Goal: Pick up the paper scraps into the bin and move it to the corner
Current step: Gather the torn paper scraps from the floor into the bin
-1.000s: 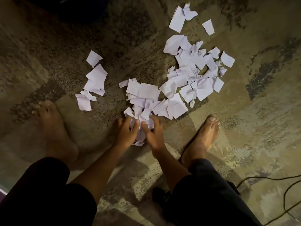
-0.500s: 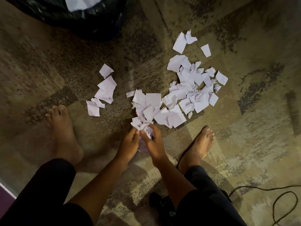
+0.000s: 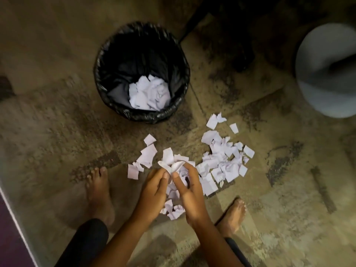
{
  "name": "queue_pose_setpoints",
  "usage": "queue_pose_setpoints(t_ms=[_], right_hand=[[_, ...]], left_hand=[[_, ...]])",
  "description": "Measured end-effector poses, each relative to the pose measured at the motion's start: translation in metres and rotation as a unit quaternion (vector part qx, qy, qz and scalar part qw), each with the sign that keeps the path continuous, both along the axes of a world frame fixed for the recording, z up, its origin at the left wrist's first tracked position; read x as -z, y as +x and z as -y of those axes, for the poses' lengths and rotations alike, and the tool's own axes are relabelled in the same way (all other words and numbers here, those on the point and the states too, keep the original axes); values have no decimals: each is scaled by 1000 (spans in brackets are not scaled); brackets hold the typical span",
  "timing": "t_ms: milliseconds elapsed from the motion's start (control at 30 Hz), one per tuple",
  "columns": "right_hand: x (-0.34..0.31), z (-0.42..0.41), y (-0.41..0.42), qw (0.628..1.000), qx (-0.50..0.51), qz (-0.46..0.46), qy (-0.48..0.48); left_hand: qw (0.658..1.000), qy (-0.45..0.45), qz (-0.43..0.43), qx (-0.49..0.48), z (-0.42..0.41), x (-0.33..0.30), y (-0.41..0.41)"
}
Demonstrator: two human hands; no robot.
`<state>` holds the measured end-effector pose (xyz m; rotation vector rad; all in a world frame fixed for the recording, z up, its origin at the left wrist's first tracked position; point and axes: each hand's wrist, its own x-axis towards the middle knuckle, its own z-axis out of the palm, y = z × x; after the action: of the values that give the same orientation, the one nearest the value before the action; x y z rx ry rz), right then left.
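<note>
My left hand (image 3: pixel 153 191) and my right hand (image 3: pixel 189 191) are cupped together above the floor, shut on a bunch of white paper scraps (image 3: pixel 173 163) that sticks out above the fingers. More scraps hang or lie below the hands. A loose pile of white scraps (image 3: pixel 223 158) covers the carpet to the right of my hands, and a smaller group of scraps (image 3: pixel 147 155) lies to the left. The round bin (image 3: pixel 100 74), lined with a black bag, stands on the floor beyond my hands. Several white scraps (image 3: pixel 149 93) lie in its bottom.
My bare feet (image 3: pixel 98 191) (image 3: pixel 234 214) stand on the mottled brown carpet either side of the hands. A pale round stool or base (image 3: pixel 325 74) is at the far right. A dark furniture leg (image 3: pixel 192 22) slants behind the bin. A purple strip edges the lower left.
My hands have lifted off the floor with a bunch of scraps between them. The view has tilted up, and the whole bin now shows.
</note>
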<state>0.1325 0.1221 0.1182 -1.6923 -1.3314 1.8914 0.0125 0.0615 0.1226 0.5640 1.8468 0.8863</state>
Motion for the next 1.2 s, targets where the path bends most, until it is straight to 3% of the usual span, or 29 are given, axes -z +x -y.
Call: queue_pose_setpoints(t_ms=[233,367,533,700,967,1200], right_hand=[[-75,-72,-83,995,-23,-56,77],[-92,-113,-133,993,-25,-89,76],[-87,-151,-182,990,45,-131,16],[-75,-174,-213,969,139,-163,-125],[-65,-184,-207,953,163,-175,-183],[-45,-183,-133,959,181,-166,-140]], left_hand=[[995,81,-58,-17,-54,-73,-79],[990,107,-79,-35,-93,-89,-126],[991,96,9,-91,-135,-84,-171],[975,72,119,-172,-164,-76,-201],[929,73,229,-282,-164,-56,-220],[948,89,142,-269,-141,-38,-183]])
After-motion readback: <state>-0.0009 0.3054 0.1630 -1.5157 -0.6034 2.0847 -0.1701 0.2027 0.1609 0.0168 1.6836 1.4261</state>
